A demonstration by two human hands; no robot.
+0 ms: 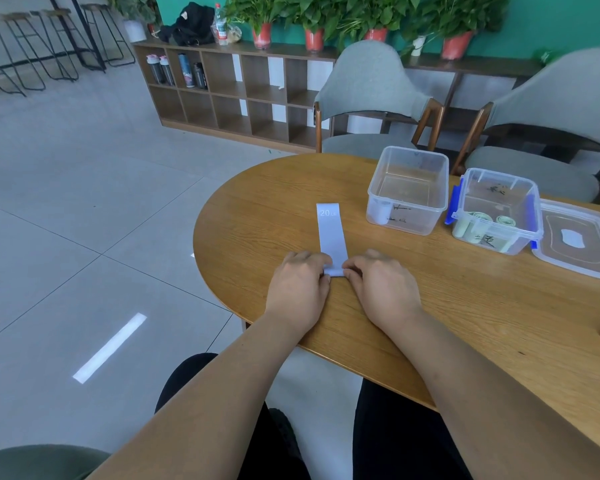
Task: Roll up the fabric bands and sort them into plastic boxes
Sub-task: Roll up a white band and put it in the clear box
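A pale lavender fabric band (330, 232) printed "20 LB" lies flat on the wooden table (257, 216), running away from me. Its near end is folded over. My left hand (300, 284) pinches that end from the left and my right hand (378, 282) pinches it from the right. Behind it stands a clear plastic box (409, 190) with one rolled pale band (381, 211) in its near left corner. To its right a second clear box with blue clips (497, 211) holds several rolled green bands (471, 225).
A clear lid (579, 244) lies flat at the table's right edge. Two grey chairs (371, 98) stand behind the table. A low wooden shelf (229, 95) with bottles and potted plants lines the green wall. Tiled floor lies to the left.
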